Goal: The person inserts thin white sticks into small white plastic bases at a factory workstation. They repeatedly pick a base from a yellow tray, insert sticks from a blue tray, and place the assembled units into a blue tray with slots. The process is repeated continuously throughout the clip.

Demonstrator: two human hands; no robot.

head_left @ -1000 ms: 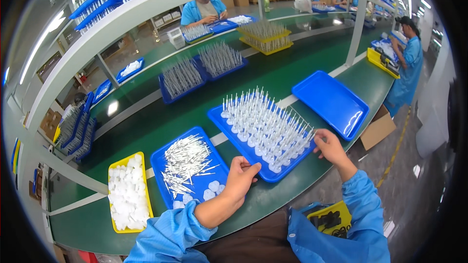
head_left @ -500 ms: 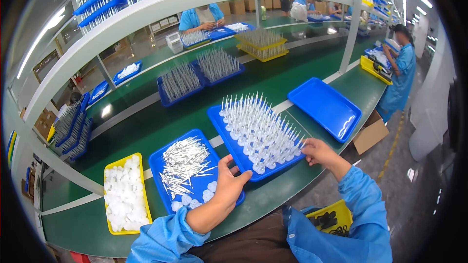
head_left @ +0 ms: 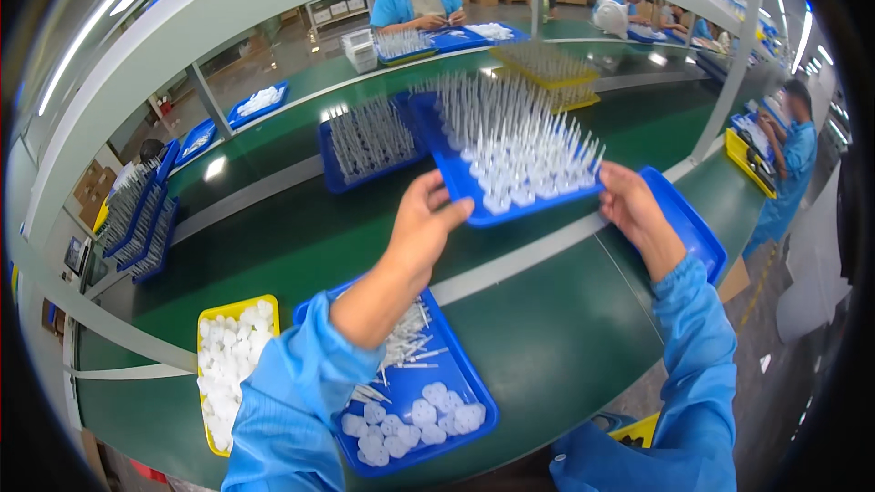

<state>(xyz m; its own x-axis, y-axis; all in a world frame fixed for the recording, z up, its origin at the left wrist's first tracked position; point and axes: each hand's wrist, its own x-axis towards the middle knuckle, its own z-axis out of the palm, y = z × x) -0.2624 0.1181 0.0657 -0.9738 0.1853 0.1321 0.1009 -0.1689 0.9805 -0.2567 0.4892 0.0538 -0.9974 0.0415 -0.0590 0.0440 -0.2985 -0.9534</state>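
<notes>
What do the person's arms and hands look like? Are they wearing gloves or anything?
No gloves. The left hand and the right hand are both bare. Each arm wears a long bright blue sleeve, smooth and a bit crinkly like a work coat. The left sleeve ends partway up the forearm, and the right sleeve reaches nearly to the wrist. No rings or watch show.

I am lifting the blue tray of upright white pieces (head_left: 510,150) off the green bench (head_left: 547,337), where it was resting a second ago, my left hand (head_left: 428,223) and right hand (head_left: 633,210) now gripping its near corners and carrying it out over the belt (head_left: 301,237).
</notes>
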